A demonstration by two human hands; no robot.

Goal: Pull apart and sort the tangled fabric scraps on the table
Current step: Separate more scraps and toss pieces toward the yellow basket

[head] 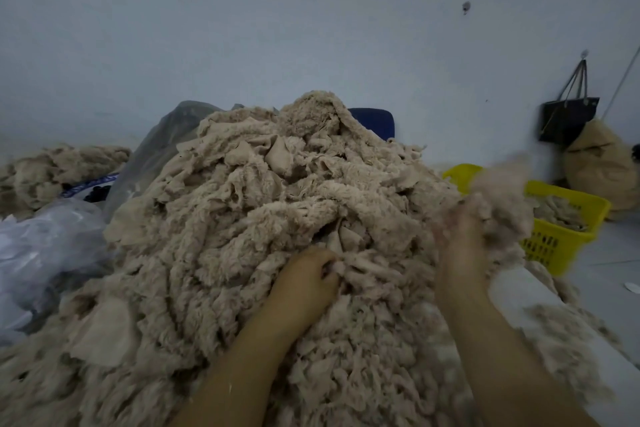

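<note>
A big heap of tangled beige fluffy fabric scraps (263, 218) fills the middle of the view. My left hand (306, 279) lies low on the heap, its fingers curled into the scraps and gripping a piece. My right hand (460, 229), blurred by motion, is raised at the heap's right side and grips a fluffy scrap (502, 191) lifted off the pile. That scrap hangs in front of a yellow plastic basket (561, 239) that holds more beige scraps.
Clear plastic bags (45, 246) lie at the left, with a smaller beige pile (52, 170) behind them. A blue object (375, 120) shows behind the heap. A dark bag (568, 118) hangs on the wall above a stuffed tan sack (599, 166).
</note>
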